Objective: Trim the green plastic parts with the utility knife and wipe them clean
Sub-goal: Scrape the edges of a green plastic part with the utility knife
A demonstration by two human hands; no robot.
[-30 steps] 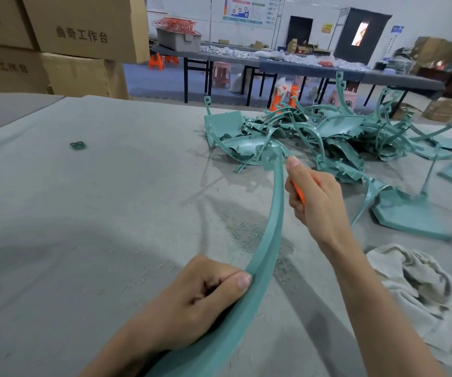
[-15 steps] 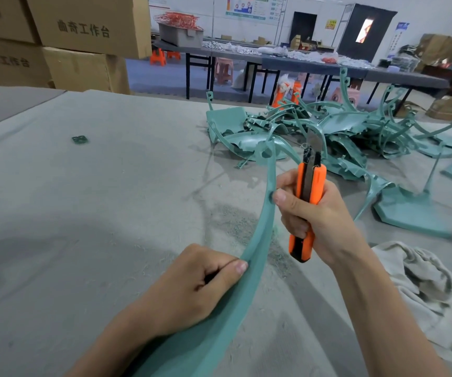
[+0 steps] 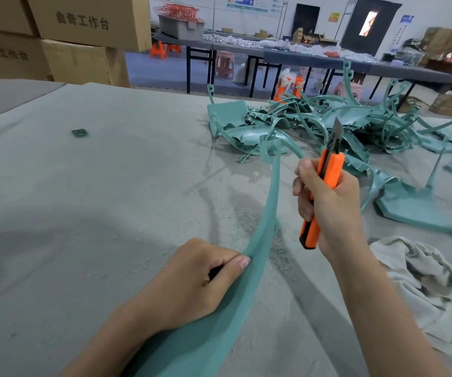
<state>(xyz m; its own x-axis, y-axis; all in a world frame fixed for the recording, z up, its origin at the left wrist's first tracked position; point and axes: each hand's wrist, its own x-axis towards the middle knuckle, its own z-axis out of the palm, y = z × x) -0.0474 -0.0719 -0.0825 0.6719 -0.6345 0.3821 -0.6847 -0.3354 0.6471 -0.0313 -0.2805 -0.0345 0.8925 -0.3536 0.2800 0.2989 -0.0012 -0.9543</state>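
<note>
My left hand (image 3: 192,284) grips the wide lower end of a long curved green plastic part (image 3: 267,213), which arcs up and away to a small tab at its far tip. My right hand (image 3: 328,202) holds an orange utility knife (image 3: 325,186) upright, blade pointing up, a short way to the right of the part and apart from it. A pile of green plastic parts (image 3: 341,126) lies on the table beyond both hands. A crumpled off-white cloth (image 3: 420,281) lies at the right, beside my right forearm.
The grey felt-covered table (image 3: 83,200) carries fine green shavings (image 3: 246,213) near the part and a small green scrap (image 3: 79,132) at the far left. Cardboard boxes (image 3: 83,31) are stacked at the back left. Long dark tables (image 3: 301,55) stand behind.
My right hand has drawn the knife back from the part's far tip and turned it upright, blade up, to the right of the part. My left hand keeps its grip.
</note>
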